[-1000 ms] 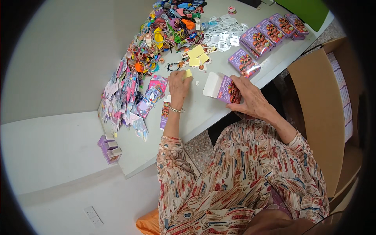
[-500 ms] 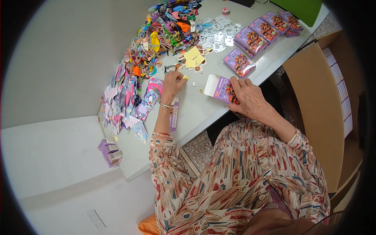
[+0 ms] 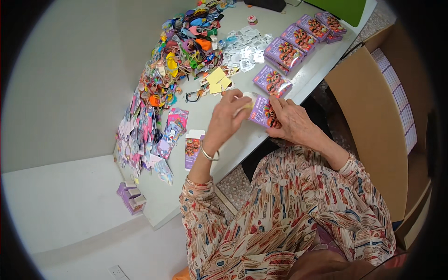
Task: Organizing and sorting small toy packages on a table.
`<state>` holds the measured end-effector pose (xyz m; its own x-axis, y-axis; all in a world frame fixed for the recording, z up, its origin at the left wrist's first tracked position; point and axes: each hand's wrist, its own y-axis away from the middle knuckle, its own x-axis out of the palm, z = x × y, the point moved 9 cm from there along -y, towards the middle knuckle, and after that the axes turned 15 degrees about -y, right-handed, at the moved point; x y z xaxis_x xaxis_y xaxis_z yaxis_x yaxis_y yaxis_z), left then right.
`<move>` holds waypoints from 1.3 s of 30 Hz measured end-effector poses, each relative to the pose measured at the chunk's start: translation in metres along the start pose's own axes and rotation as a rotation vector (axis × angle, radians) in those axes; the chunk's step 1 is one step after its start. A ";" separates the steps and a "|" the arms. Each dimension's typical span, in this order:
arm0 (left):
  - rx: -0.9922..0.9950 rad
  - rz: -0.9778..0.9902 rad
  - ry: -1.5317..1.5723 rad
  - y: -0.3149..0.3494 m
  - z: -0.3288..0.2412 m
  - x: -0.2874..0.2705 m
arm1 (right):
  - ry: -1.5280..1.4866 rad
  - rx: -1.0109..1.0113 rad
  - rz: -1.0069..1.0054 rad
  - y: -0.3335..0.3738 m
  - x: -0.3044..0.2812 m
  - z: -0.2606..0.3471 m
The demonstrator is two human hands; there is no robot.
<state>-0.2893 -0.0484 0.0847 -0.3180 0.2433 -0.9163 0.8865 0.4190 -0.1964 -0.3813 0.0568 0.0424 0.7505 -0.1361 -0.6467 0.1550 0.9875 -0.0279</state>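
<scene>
My right hand (image 3: pixel 293 117) grips a small purple printed box (image 3: pixel 262 111) near the table's front edge. The open end of the box faces left, toward my left hand (image 3: pixel 227 115). That hand pinches a small pale-yellow card (image 3: pixel 247 105) right at the box's opening; my fingers partly cover it, and I cannot tell whether it is inside. Left of my left wrist, another purple box (image 3: pixel 192 151) with a white flap lies on the table. A closed purple box (image 3: pixel 273 81) rests just beyond my right hand.
Several purple boxes (image 3: pixel 298 39) stand in a row at the far right. Colourful small trinkets (image 3: pixel 186 51) are heaped along the wall, with foil packets (image 3: pixel 140 135) nearer. Yellow cards (image 3: pixel 217 79), white sachets (image 3: pixel 247 49) and dark glasses (image 3: pixel 192 96) lie mid-table. A cardboard carton (image 3: pixel 368 121) stands at right.
My left hand has moved right with the yellow card, from mid-table to the box's opening. The box with the white flap now shows beside my left wrist. The whole view has shifted slightly.
</scene>
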 end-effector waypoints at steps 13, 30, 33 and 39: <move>-0.238 -0.261 -0.389 -0.102 0.093 0.061 | -0.096 -0.122 -0.139 0.005 -0.016 -0.008; -0.177 -0.157 -0.214 -0.105 0.089 0.054 | -0.089 -0.066 -0.079 0.005 -0.012 -0.011; -0.222 -0.083 -0.234 -0.110 0.097 0.059 | -0.105 -0.057 -0.051 0.004 -0.011 -0.011; -0.255 -0.038 -0.148 -0.103 0.113 0.059 | -0.100 -0.041 -0.040 0.005 -0.011 -0.007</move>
<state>-0.3608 -0.1761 0.0115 -0.2803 0.1008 -0.9546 0.7559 0.6361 -0.1548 -0.3931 0.0641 0.0443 0.8048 -0.1802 -0.5656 0.1610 0.9834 -0.0842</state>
